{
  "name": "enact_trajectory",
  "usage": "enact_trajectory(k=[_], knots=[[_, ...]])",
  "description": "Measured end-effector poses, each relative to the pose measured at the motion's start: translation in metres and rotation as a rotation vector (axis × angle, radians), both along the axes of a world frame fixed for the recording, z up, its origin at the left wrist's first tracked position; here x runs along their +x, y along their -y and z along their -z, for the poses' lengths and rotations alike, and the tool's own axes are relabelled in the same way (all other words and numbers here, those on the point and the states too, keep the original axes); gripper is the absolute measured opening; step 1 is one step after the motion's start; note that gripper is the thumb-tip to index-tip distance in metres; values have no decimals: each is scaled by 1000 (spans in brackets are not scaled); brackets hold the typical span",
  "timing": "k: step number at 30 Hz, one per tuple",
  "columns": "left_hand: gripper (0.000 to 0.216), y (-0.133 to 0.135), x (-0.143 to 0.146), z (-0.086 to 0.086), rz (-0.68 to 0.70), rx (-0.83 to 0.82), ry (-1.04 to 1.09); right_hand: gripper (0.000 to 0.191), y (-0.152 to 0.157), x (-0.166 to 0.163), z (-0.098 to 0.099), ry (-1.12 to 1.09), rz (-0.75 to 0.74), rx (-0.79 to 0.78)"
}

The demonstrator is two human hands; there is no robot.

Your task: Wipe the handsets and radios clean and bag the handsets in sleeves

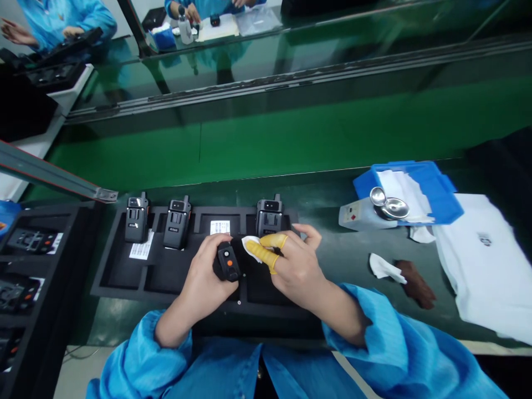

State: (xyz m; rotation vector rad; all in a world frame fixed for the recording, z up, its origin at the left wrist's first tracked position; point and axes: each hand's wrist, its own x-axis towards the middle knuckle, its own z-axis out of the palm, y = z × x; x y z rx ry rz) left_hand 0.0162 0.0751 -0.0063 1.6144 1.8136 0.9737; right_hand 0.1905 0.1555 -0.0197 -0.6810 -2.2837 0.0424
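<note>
My left hand is closed around a black handheld radio, its side with an orange button turned up. A white wipe is pinched in my right hand, whose thumb and a finger wear yellow finger cots; it is right beside the radio's upper end, and I cannot tell whether it touches. Both hands are above a black foam tray with compartments. Three similar radios stand in its back row: one at the far left, a second beside it, and a third behind my right hand.
To the right are a blue bin of white wipes, a plastic bottle with a metal top, a crumpled wipe, a brown cloth and white bags. Another tray is at left. Co-workers sit beyond the partition.
</note>
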Motion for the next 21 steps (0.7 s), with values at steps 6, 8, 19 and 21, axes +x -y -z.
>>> enact_trajectory(k=[6, 8, 19, 21], knots=[[54, -1, 0, -1, -4, -22, 2, 46, 0, 2, 2, 21, 35, -24], [54, 0, 1, -1, -6, -10, -1, 47, 2, 1, 1, 24, 32, -31], [65, -37, -14, -3, -161, -145, -341, 27, 4, 3, -7, -44, 31, -7], [70, -54, -13, -2, -202, -246, -466, 28, 6, 2, -6, -64, 47, -8]])
